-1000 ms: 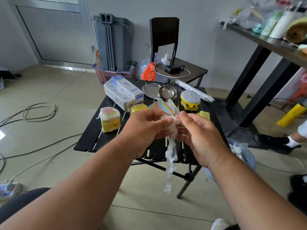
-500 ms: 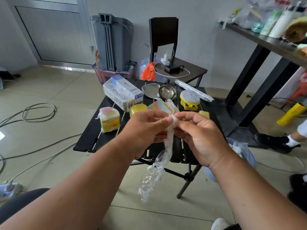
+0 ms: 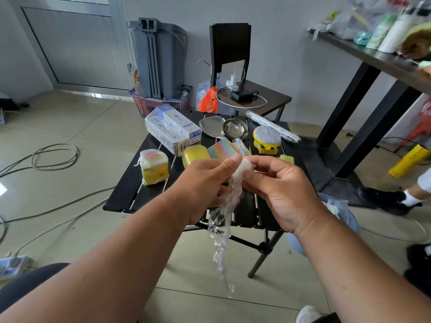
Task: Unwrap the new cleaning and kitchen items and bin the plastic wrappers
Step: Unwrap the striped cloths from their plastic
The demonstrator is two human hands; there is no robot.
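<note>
i see both hands up in front of me over the near edge of the black slatted table (image 3: pixel 130 194). left hand (image 3: pixel 205 190) & right hand (image 3: pixel 282 192) each pinch the top of a clear plastic wrapper (image 3: pixel 229 199), fingers curled round it, thumbs nearly touching. wrapper's twisted into a strand, hanging down btwn the hands past the table edge. just beyond my fingertips: yellow sponge (image 3: pixel 195 154), striped cloth (image 3: pixel 225 149), silver scrubber on a yellow base (image 3: pixel 267 139). further out, steel ladle (image 3: pixel 234 129) & a boxed item in film (image 3: pixel 171 132). left of my left hand, a still-wrapped sponge pack (image 3: pixel 154 166). below-right of my right wrist, a blue bin w/ plastic in it (image 3: pixel 342 213).
</note>
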